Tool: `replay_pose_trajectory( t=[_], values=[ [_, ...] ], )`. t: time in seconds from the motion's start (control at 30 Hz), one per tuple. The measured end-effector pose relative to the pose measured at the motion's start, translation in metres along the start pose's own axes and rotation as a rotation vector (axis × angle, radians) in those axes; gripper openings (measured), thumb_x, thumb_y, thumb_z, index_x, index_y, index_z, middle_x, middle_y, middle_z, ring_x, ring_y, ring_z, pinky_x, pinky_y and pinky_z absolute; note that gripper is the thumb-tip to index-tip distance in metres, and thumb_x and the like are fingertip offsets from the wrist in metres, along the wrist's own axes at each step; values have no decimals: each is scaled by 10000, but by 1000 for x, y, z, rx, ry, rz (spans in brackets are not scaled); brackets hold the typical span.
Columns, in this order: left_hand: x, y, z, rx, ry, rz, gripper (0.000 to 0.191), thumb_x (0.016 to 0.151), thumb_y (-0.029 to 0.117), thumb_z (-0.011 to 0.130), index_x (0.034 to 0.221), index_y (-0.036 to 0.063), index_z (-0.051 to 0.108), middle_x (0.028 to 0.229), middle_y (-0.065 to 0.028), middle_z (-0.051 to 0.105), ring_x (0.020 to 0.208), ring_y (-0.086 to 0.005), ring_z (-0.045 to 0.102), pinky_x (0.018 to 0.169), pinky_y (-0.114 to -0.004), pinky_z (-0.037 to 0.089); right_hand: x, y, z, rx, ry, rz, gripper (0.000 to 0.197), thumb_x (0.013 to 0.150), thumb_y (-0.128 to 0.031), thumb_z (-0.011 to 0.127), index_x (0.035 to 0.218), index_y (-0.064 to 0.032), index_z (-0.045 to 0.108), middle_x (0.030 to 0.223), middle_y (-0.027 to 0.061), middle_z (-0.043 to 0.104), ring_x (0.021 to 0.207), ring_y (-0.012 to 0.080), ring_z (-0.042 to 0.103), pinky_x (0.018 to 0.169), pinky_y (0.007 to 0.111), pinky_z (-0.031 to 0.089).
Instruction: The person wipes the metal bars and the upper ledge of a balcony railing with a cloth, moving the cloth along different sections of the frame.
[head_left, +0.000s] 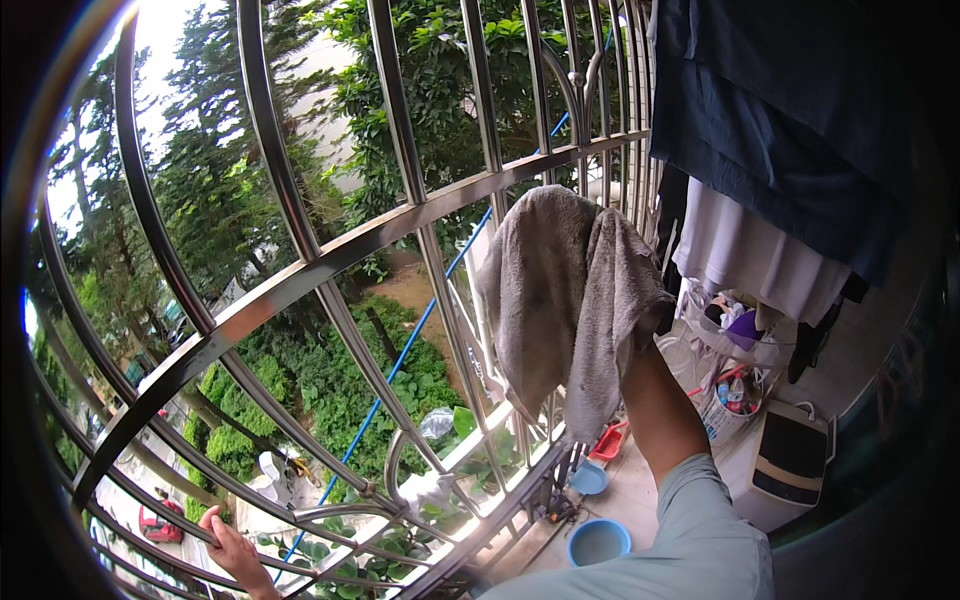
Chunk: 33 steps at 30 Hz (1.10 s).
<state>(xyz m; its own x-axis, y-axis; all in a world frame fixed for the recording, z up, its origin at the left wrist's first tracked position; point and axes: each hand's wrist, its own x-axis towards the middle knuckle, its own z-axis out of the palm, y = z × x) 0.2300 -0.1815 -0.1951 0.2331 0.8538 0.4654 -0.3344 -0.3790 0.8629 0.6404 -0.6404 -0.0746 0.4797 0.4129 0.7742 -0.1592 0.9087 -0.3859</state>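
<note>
A grey-brown terry cloth (547, 292) drapes over my right hand (634, 319), which is raised near the horizontal rail of a stainless steel window grille (375, 229). The cloth covers my right hand almost wholly, so its fingers are hidden; two folds hang down in front of the bars. Whether the cloth touches the rail cannot be told. At the lower left, my left hand (229, 547) has its fingers around a thin curved bar of the grille. Past the bars run a blue hose or pipe and green shrubs.
Dark blue (765, 142) and white garments (750, 247) hang at the right. Below them stand a basket of bottles (731, 405) and a lidded washing machine (787, 457). A blue basin of water (598, 541) and a red dustpan (609, 442) are on the floor.
</note>
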Motion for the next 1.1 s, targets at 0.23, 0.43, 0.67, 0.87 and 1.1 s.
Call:
replay_pose_trajectory(
  t=[0.23,0.43,0.67,0.87,1.1],
  values=[
    [0,-5,-2,12,-19,22,220,1047,224,421,1123,72,560,588,88,300,419,19,212,340,-181,178,-19,-21,16,-510,166,-77,587,993,-381,480,1445,-38,331,1411,105,449,1265,225,471,1093,380,376],
    [2,-3,-6,-16,33,-55,201,1041,227,436,1108,86,563,562,99,281,410,23,205,340,-185,170,30,-32,15,-695,27,-72,539,1025,-310,403,1482,-48,291,1471,89,410,1333,215,425,1137,355,324],
    [20,-44,-52,1056,-67,848,325,877,18,614,1202,21,612,1177,-110,632,935,-255,637,782,-337,500,133,-41,-19,-1037,163,222,340,1016,-320,395,1216,-86,538,1181,92,592,1065,195,567,990,318,428],
    [4,-14,-8,41,71,17,185,1030,212,435,1086,79,551,497,88,236,356,-6,187,309,-204,158,159,-33,-52,-345,226,343,499,991,-518,304,1135,-133,587,1114,89,646,1020,233,597,951,386,466],
    [33,-67,-31,77,50,512,158,1018,164,441,1046,65,562,529,95,277,379,-1,220,339,-220,129,146,-5,-39,-49,128,396,682,902,-734,356,1174,-157,597,1019,106,659,960,303,627,934,469,481]
  ],
)
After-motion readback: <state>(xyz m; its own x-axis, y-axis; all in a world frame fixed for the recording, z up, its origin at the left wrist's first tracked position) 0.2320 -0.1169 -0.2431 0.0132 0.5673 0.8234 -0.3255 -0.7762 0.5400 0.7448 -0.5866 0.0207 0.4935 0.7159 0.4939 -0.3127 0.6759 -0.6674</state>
